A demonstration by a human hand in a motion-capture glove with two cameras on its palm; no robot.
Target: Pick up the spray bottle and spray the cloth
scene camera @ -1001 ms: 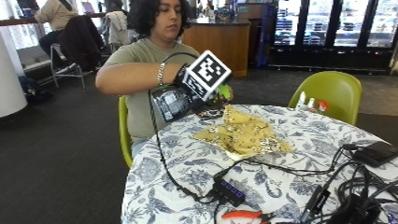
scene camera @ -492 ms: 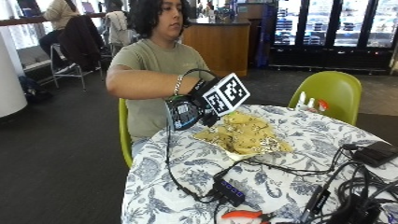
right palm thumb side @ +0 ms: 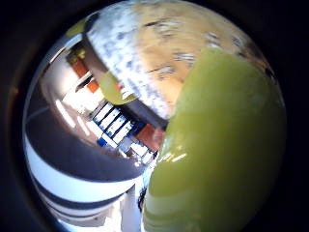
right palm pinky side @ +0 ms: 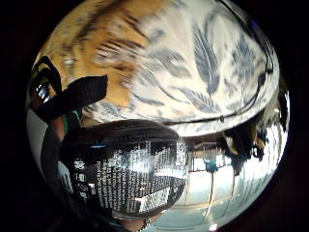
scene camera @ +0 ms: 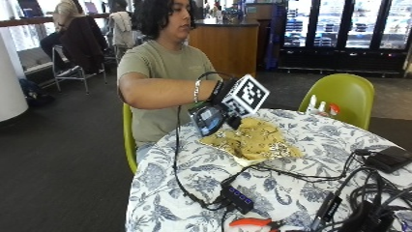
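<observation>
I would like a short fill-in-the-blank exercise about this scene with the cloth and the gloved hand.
1. The yellow patterned cloth lies on a table covered with a ____-and-white floral tablecloth.
2. The gloved right hand is raised just above the ____.
3. The bottle in the right hand carries a ____ label with white print.
4. The empty chair across the table is ____.

Missing words: blue; cloth; black; green

Round table [scene camera: 193,169], covered with white tablecloth [scene camera: 296,193] in blue floral print. On it: crumpled yellow patterned cloth [scene camera: 254,140]; black cable hub [scene camera: 237,198]; black cables [scene camera: 360,203]; flat black box [scene camera: 388,158]; orange-handled tool [scene camera: 251,223] at near edge.
</observation>
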